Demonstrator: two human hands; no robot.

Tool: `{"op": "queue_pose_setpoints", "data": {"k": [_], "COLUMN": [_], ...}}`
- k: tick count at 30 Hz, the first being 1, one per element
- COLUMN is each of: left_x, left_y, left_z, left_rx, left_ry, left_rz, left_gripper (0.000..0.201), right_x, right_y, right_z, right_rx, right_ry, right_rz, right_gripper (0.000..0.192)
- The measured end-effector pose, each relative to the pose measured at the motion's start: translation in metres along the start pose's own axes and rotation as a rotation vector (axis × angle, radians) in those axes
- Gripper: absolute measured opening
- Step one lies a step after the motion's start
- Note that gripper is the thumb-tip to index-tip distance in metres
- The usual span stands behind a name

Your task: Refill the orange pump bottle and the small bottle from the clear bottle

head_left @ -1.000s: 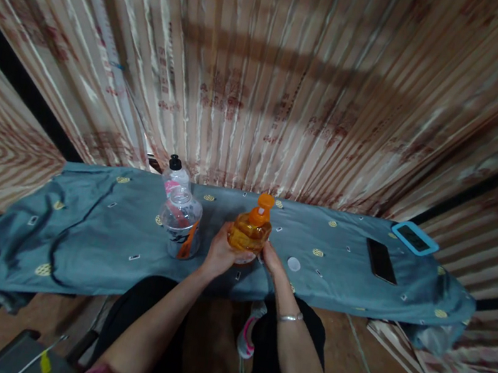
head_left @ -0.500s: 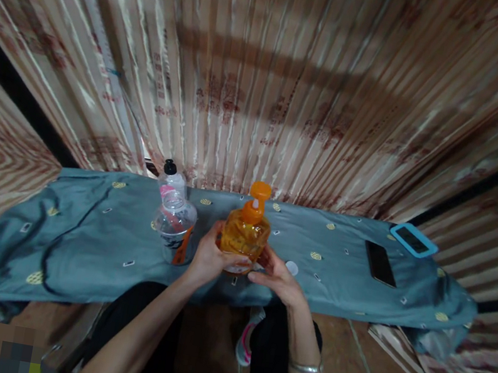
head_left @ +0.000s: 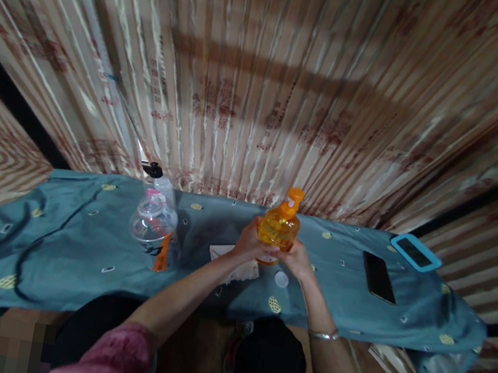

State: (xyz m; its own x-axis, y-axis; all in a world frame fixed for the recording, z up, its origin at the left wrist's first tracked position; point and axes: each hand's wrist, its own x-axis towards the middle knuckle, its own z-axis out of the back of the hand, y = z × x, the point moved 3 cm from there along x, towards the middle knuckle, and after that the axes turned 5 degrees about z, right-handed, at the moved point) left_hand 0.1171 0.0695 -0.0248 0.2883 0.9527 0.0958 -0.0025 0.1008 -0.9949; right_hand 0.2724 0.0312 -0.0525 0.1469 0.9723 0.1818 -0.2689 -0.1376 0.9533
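Note:
Between my two hands is a clear pump bottle (head_left: 279, 228) of amber liquid with an orange pump head, tilted slightly to the right. My left hand (head_left: 251, 242) is closed round its left side, and my right hand (head_left: 296, 259) grips its lower right side. Under my left forearm lies a pale piece of paper or tissue (head_left: 244, 271), partly covered by the arm. A small white disc (head_left: 281, 279) rests on the cloth just below my right hand.
A clear plastic cup (head_left: 153, 231) with an orange mark stands on the blue-green cloth (head_left: 71, 246), before a clear bottle with a black top (head_left: 163, 187). At right lie a dark phone (head_left: 379, 277) and a blue-framed device (head_left: 415, 252). Striped curtains (head_left: 256, 86) hang behind.
Both hands have carried the pump bottle to the right, and it now leans rightward. The pale paper, hidden before, has come into sight. The view has shifted slightly.

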Motion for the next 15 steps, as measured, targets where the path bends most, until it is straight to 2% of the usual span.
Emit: {"op": "queue_pose_setpoints", "data": {"k": [6, 11, 15], "left_x": [0.047, 0.074, 0.086], "left_y": [0.018, 0.029, 0.034], "left_z": [-0.026, -0.029, -0.029], "left_rx": [-0.02, -0.028, -0.08], "left_ry": [0.021, 0.033, 0.047], "left_rz": [-0.024, -0.046, -0.059], "left_gripper": [0.053, 0.058, 0.062], "right_x": [0.046, 0.07, 0.081], "right_y": [-0.027, -0.042, -0.047], "right_z": [0.021, 0.02, 0.018], "right_rx": [0.056, 0.138, 0.183], "right_ry": [-0.011, 0.003, 0.019], "right_rz": [-0.033, -0.062, -0.065], "right_gripper": [0.026, 0.025, 0.027]}}
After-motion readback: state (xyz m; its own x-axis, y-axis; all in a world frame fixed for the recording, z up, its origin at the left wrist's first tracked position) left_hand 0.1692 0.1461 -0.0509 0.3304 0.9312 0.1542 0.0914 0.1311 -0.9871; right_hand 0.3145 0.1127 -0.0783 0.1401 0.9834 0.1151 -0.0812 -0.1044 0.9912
